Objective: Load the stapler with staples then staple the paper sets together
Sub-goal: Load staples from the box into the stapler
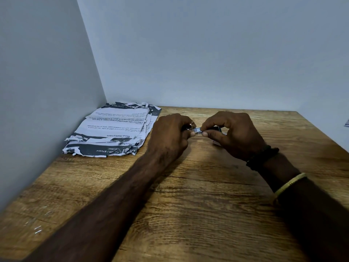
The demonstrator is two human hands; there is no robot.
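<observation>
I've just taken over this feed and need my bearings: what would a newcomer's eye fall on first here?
First, the left hand and right hand meeting at the middle of the wooden table, their fingers pinching a small shiny stapler between them. Next, the ragged stack of torn printed papers in the back left corner against the wall. A few loose staples glint near the table's front left edge.

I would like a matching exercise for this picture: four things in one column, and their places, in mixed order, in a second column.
Things:
1. stapler
2. paper stack
3. loose staples
4. black bracelet

Places:
A. far left corner of the table
B. on the right wrist
C. between the left hand and right hand
D. near left part of the table

Pairs: 1-C, 2-A, 3-D, 4-B
</observation>
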